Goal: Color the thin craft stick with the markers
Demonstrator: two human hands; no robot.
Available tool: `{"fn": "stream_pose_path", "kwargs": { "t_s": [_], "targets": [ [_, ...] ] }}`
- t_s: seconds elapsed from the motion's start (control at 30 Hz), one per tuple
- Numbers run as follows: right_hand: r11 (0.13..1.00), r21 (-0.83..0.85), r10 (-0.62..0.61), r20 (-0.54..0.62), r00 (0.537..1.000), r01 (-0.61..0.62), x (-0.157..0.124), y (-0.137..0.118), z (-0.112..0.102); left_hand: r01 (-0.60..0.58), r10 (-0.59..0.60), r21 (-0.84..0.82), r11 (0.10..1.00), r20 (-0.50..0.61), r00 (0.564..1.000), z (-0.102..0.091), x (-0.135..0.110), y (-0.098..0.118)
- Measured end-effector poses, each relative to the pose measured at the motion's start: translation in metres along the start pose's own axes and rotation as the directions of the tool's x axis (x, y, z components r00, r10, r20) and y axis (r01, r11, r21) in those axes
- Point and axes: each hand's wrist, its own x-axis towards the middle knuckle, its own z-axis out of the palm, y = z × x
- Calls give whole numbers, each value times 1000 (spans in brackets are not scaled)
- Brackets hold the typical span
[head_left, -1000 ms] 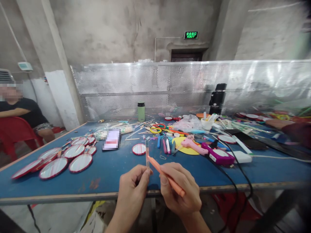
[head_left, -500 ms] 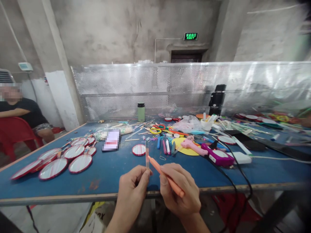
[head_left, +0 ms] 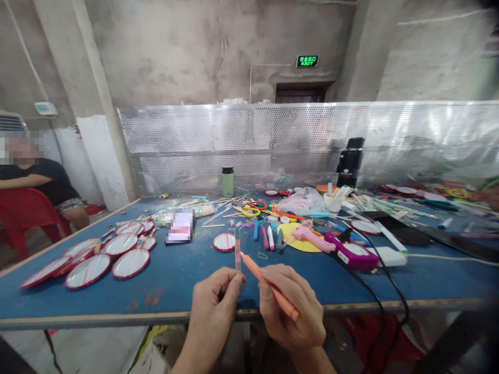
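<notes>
My left hand (head_left: 218,301) is closed in a pinch on the lower end of a narrow flat stick (head_left: 237,246), which stands upright. The stick looks greyish at its top and orange further down. In my right hand (head_left: 292,306) is an orange marker pen (head_left: 278,296), gripped like a writing tool, its tip at the stick's right edge. Just behind the stick lies a round red-rimmed disc (head_left: 224,242). Several marker pens, among them a blue one (head_left: 255,230), lie beyond my right hand.
Red-rimmed discs (head_left: 88,271) overlap at the left, near a phone (head_left: 180,226). A pink glue gun (head_left: 307,234), a purple device (head_left: 353,252) and cables are at the right. Further back stand a green bottle (head_left: 227,182) and a black flask (head_left: 350,163). A person (head_left: 39,176) sits left.
The view has shifted slightly, so everything appears a little further right and lower. Both hands keep their grips, and the marker tip stays at the stick.
</notes>
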Motion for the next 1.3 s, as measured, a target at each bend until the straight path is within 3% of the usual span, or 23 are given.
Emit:
{"fn": "stream_pose_path", "kwargs": {
  "t_s": [0.8,1.03,1.3],
  "targets": [
    [999,32,-20,24,999,20,3,-2,1,0,0,7,1000,1,1000,0,0,1],
    [999,33,4,-29,1000,-3,0,0,-1,1,-1,1,1000,-16,1000,0,0,0],
    [999,26,-19,30,999,19,3,-2,-1,-8,8,-8,1000,-10,1000,0,-1,2]
  ]
}}
